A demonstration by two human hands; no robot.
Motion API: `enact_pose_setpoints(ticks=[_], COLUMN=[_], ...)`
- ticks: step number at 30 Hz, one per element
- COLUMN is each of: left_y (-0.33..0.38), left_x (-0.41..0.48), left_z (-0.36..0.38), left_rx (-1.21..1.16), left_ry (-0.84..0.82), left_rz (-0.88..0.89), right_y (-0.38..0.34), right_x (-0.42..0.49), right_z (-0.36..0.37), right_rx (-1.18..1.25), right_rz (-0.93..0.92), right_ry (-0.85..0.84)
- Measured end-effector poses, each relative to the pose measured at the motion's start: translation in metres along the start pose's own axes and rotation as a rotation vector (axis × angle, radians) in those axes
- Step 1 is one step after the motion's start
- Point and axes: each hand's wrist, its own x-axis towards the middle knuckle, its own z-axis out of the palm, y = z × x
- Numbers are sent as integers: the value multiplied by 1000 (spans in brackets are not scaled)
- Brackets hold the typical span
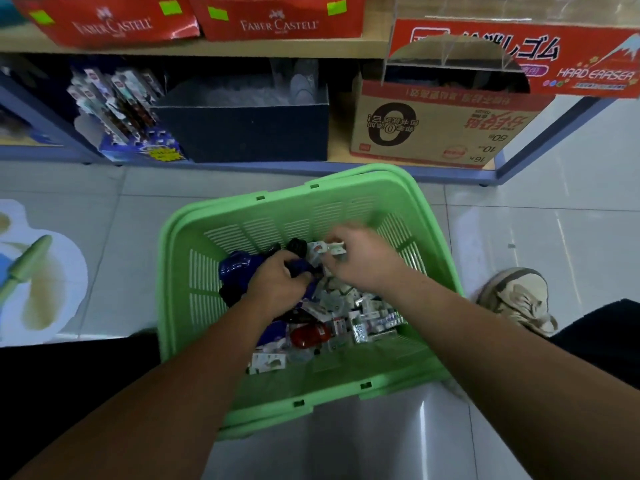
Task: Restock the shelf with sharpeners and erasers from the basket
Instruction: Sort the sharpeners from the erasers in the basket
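A green slotted basket [346, 206] stands on the floor in front of the shelf. Inside lie dark blue and black sharpeners [237, 268], a red sharpener [310, 335] and several small white wrapped erasers [367, 315]. My left hand [277, 284] reaches into the pile, fingers curled round a dark blue sharpener. My right hand [360, 259] is above the pile and pinches small white erasers [329, 248] at its fingertips. A clear acrylic eraser display [450, 57] with a red "HARD ERASER" card stands on the shelf at upper right.
The low shelf [311, 166] holds a dark blue box [242, 129], a cardboard carton [433, 123] and a pen display [121, 109]. Red Faber-Castell packs [277, 19] sit on the board above. A beige shoe [519, 299] rests right of the basket.
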Motion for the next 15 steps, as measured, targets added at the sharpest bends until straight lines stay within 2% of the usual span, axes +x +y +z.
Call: enact_pose_setpoints(ticks=[1, 3, 6, 8, 10, 12, 13, 15], left_y=[-3, -7, -13, -17, -21, -23, -24, -26], left_x=[-2, -5, -7, -8, -8, -9, -10, -11], left_z=[-1, -2, -4, -4, -4, -4, -5, -7], left_rx=[-10, -5, 48, 30, 16, -4, -22, -59], left_ry=[13, 43, 131, 170, 160, 123, 110, 96], left_rz=[7, 31, 60, 56, 49, 34, 28, 15], right_y=[1, 11, 15, 17, 76, 119, 122, 74], right_x=[1, 4, 6, 15, 52, 87, 96, 79], right_z=[11, 29, 44, 56, 117, 168, 182, 154], right_rx=[120, 317, 340, 446, 508, 536, 653, 873], right_rz=[188, 410, 484, 568, 652, 745, 788, 812], right_ry=[-108, -179, -185, -182, -178, -61, -13, 135])
